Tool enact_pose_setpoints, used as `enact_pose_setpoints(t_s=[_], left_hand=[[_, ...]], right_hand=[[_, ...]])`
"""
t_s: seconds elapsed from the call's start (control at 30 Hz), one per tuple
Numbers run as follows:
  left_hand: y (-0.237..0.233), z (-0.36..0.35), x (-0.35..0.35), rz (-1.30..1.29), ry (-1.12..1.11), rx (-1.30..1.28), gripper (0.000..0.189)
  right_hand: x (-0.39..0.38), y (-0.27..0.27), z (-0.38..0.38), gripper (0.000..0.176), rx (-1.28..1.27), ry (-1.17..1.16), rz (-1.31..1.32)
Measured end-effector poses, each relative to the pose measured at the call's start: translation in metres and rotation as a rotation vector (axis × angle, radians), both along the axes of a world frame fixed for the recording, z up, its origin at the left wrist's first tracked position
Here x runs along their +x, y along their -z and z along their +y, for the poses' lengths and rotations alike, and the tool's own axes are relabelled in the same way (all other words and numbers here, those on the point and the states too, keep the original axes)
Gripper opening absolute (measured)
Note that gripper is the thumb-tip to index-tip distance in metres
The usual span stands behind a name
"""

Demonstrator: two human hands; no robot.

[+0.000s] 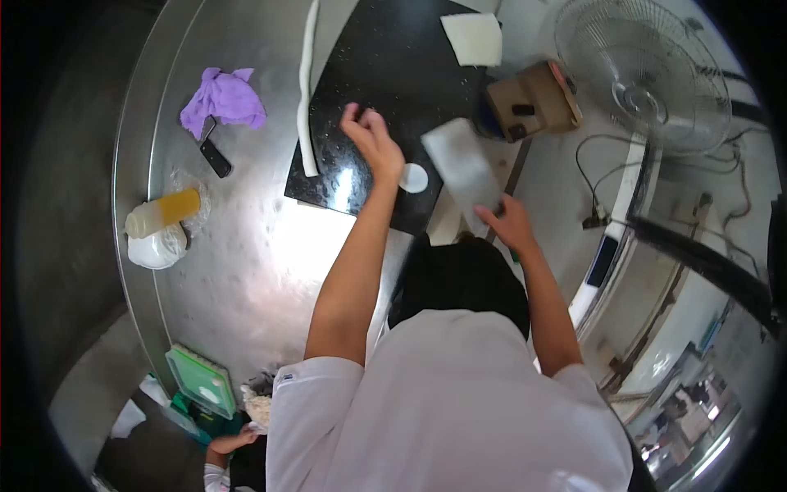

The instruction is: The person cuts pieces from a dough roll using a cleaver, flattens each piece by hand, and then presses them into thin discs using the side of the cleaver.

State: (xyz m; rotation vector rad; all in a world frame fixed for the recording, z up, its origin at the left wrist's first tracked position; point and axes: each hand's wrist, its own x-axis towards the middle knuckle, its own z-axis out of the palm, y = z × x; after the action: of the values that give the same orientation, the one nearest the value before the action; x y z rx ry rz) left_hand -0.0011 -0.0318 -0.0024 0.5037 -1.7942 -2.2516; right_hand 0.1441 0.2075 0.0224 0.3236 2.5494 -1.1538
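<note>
My left hand [377,148] is raised over the black board [385,66], its fingers apart and loosely bent, holding nothing. Just right of its wrist lies a small white disc [415,179]. My right hand [511,225] grips the near end of a wide, flat, grey blade [461,160], blurred and tilted over the board's right edge; its handle is hidden in the fingers. A long white dough-like rope [305,90] runs along the board's left edge. Another pale, flat piece [473,39] sits at the board's far right corner.
On the steel table [221,303] at left are a purple cloth [225,100], a black-handled knife [215,158] and a yellow bottle [168,211]. A cardboard box [537,102] and a fan [639,74] stand right. Another person's hand [234,441] shows lower left, near a green-edged container [201,380].
</note>
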Motion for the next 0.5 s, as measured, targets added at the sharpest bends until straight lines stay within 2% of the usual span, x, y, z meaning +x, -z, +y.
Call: enact_pose_setpoints(t_s=[0.07, 0.1, 0.17, 0.2, 0.27, 0.33, 0.43, 0.5], left_hand=[[-0.01, -0.013, -0.001, 0.162, -0.027, -0.61, 0.065], [-0.007, -0.01, 0.009, 0.155, -0.037, -0.623, 0.065], [0.01, -0.002, 0.046, -0.009, 0.503, -1.526, 0.076], [0.003, -0.004, 0.053, -0.065, 0.642, -1.5, 0.086], [0.0, 0.001, 0.031, -0.089, 0.635, -1.493, 0.092], [-0.006, 0.004, 0.02, -0.083, 0.688, -1.521, 0.103], [-0.008, 0.004, -0.002, -0.025, 0.753, -1.58, 0.105], [-0.009, 0.003, -0.019, 0.019, 0.744, -1.598, 0.106]], right_hand=[[-0.021, 0.004, -0.027, 0.054, -0.094, -0.142, -0.025], [-0.033, 0.012, -0.033, 0.054, -0.105, -0.154, -0.028], [-0.051, 0.029, -0.046, 0.053, 0.082, -0.452, -0.029], [-0.06, 0.021, -0.047, 0.059, 0.084, -0.471, -0.098], [-0.07, 0.02, -0.045, 0.063, 0.107, -0.487, -0.057], [-0.064, 0.025, -0.046, 0.079, 0.172, -0.506, 0.054], [-0.074, 0.019, -0.048, 0.078, 0.173, -0.482, 0.025], [-0.091, 0.02, -0.048, 0.085, 0.189, -0.476, 0.019]])
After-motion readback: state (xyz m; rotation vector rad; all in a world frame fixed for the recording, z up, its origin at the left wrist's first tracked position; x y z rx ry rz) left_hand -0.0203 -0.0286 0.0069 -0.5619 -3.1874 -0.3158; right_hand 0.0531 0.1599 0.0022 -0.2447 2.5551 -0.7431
